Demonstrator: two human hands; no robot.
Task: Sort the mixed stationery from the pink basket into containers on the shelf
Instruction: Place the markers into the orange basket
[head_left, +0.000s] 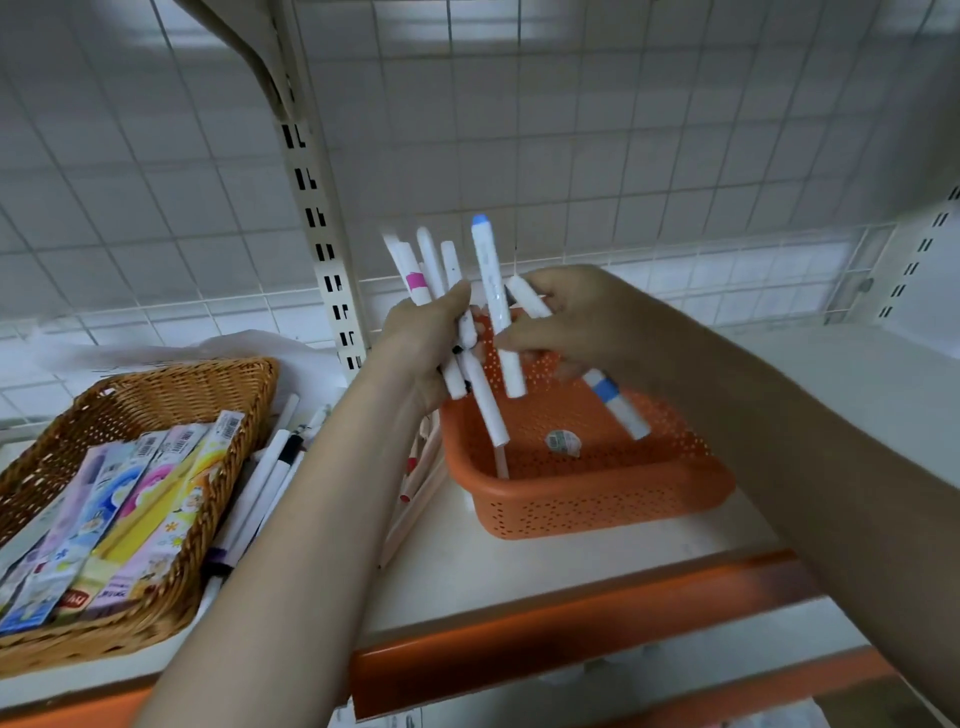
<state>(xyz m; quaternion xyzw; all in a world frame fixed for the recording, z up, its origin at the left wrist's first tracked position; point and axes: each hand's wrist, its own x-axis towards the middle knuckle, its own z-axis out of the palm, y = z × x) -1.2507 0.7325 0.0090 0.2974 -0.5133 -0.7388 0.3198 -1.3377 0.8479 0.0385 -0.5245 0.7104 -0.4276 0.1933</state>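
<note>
At centre frame, the left hand (426, 343) grips a bunch of white pens (470, 364) above the orange perforated basket (597, 499); the right hand (576, 322) pinches a blue-capped marker (493, 291). At lower left, a wicker basket (171, 395) holds packaged stationery (119, 514).

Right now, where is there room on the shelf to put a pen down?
Bare shelf shows in front of the orange basket and to its right. Crowded: between it and the wicker basket, where loose pens lie.

Single head cam, close, looks fwd and down onto shelf (519, 566); hands slightly blurred, prob. motion.
</note>
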